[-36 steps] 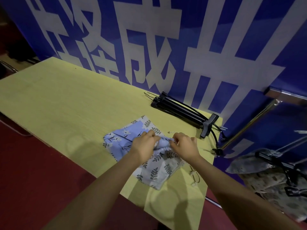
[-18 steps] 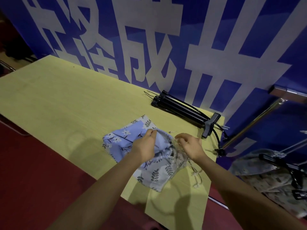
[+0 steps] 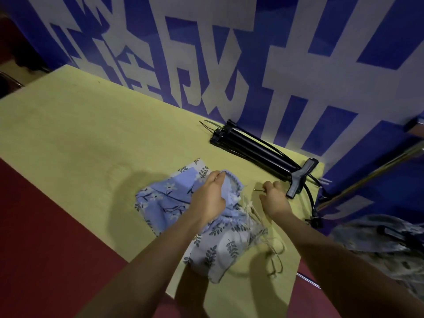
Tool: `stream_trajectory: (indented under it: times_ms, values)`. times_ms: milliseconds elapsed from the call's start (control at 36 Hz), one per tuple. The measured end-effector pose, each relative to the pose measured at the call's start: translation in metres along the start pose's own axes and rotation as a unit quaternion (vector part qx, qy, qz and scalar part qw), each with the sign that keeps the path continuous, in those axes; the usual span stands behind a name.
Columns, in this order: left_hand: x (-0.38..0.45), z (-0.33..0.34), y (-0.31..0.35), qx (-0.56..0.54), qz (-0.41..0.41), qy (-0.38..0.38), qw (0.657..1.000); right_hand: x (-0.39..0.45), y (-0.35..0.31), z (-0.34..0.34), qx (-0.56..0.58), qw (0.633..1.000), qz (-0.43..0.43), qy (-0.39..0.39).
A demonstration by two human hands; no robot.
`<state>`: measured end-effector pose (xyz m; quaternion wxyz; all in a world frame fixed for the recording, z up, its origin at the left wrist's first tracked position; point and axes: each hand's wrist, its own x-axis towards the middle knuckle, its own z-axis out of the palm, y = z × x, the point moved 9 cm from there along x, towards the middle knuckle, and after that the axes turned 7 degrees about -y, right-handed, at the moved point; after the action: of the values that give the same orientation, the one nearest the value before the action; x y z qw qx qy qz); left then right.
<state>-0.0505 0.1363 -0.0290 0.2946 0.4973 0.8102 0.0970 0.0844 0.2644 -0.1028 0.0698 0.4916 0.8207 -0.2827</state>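
Floral cloth | laid on table near edge, long axis 10-to-4 o'clock | gathered hem gripped by left hand | metal pin seemingly pinched by right hand | hem just beside, at 9 o'clock from pin | drawstring trailed toward 5 o'clock

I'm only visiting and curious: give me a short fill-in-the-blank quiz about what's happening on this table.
1. The left hand grips a cloth printed with leaves and ____.
2. The right hand pinches a small pin over the ____ table.
3. The hangers lying by the blue banner are ____.

Missing words: flowers; yellow; black.
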Motion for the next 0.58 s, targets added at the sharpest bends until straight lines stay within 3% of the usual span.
stream_trajectory:
  times_ms: [278, 361, 472, 583]
  values:
    - [0.005, 0.012, 0.006, 0.027, 0.025, -0.040, 0.998, 0.002, 0.002, 0.005, -0.005, 1.000, -0.003, 0.006]
    - [0.001, 0.013, 0.006, 0.083, 0.016, -0.074, 0.994, -0.011, -0.007, -0.006, 0.027, 0.997, -0.065, 0.034]
    - [-0.001, 0.010, 0.004, 0.131, 0.007, -0.091, 0.987, -0.043, -0.029, -0.036, 0.170, 0.967, -0.142, 0.127]
    - [-0.005, 0.006, 0.002, 0.110, 0.021, -0.113, 0.987, -0.070, -0.069, -0.049, 0.141, 0.947, -0.239, 0.162]
